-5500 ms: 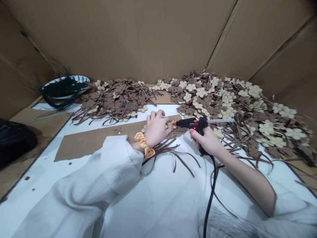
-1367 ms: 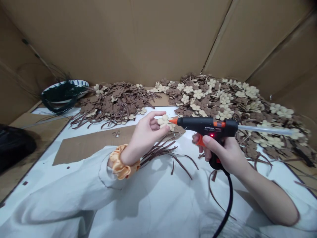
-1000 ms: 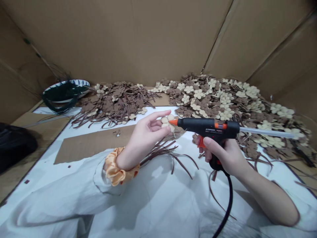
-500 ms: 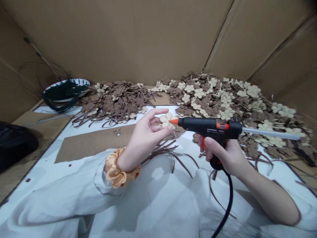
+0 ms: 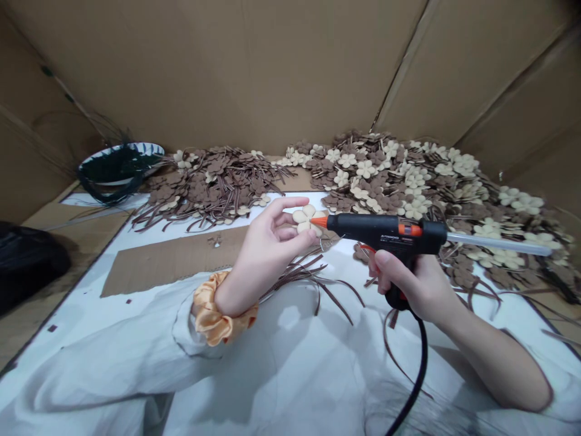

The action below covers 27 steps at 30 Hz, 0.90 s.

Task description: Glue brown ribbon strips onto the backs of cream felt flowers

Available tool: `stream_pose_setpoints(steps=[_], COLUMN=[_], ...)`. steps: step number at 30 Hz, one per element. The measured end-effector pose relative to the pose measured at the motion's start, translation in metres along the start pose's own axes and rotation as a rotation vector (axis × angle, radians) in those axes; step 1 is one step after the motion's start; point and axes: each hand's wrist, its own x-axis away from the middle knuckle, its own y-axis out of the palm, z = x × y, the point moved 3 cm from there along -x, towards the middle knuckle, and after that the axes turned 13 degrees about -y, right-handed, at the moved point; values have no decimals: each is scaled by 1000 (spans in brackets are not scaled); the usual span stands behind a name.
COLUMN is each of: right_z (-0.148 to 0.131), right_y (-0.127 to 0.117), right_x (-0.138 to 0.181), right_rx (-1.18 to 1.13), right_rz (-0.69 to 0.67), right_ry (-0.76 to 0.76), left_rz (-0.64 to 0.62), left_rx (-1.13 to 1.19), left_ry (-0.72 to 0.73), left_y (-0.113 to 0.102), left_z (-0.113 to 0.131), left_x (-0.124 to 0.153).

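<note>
Between the thumb and fingers of my left hand (image 5: 276,236) is a cream five-petalled flower cutout (image 5: 304,215), its face turned up toward me. My right hand (image 5: 420,284) grips a black hot glue gun (image 5: 370,229) by its handle, index finger around the trigger side. The gun's orange nozzle (image 5: 318,221) lies over the flower's centre; whether it touches cannot be made out. A clear glue stick (image 5: 499,243) juts from the gun's rear, and its black cord (image 5: 420,363) hangs down. Thin brown strips (image 5: 333,297) lie beneath my hands.
A large heap of brown and cream flowers (image 5: 415,175) covers the back right. Another pile of flowers with strips (image 5: 213,181) lies back left, near a bowl of dark green strands (image 5: 120,165). A cardboard piece (image 5: 167,260) rests left. Cardboard walls (image 5: 249,72) surround the table.
The finger at the glue gun's trigger has shifted slightly, and the gun's rear has moved a touch right. My left hand and the flower stay almost where they were.
</note>
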Motion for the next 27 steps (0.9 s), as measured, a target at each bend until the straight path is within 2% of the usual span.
stream_pose_setpoints(steps=[16, 21, 27], right_z=[-10, -17, -17], right_y=[-1, -1, -3], right_x=[-2, 0, 5], right_rx=[125, 115, 271], right_rz=[20, -16, -12], right_ry=[-127, -101, -91], left_rz=[23, 34, 46], left_rx=[62, 80, 102], left_ry=[14, 6, 11], left_y=[1, 3, 4], left_z=[-1, -1, 0], left_x=[0, 2, 4])
